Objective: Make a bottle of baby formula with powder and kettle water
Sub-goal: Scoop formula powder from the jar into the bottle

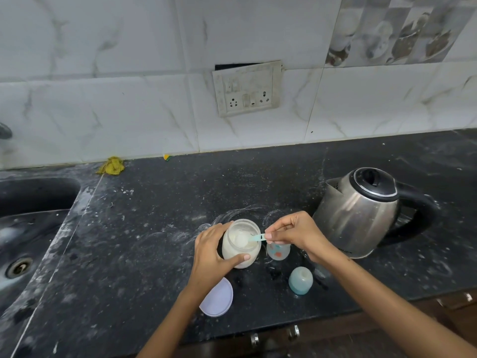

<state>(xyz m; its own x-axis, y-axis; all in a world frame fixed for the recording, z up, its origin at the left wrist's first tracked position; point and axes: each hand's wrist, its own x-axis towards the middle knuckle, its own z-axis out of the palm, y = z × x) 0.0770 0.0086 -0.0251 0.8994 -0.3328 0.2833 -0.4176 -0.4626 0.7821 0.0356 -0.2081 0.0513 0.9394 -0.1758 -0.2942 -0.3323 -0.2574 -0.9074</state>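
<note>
Now left hand point(210, 250) gripped powder jar point(240, 244) steady; right hand point(294, 235) pinched scoop point(251, 238) handle. Best: level scoop, carry slowly to bottle point(278, 250) just beside.

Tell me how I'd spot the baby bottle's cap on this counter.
Start at the steel kettle on the right of the black counter. Nearer the front edge, left of it, stands a small pale-blue domed cap. Unlike the flat lilac lid beside it, it is tall and rounded.

1 jar point(240, 244), 1 scoop point(254, 238), 1 bottle point(278, 251), 1 kettle point(361, 213), 2 lids point(216, 298)
</note>
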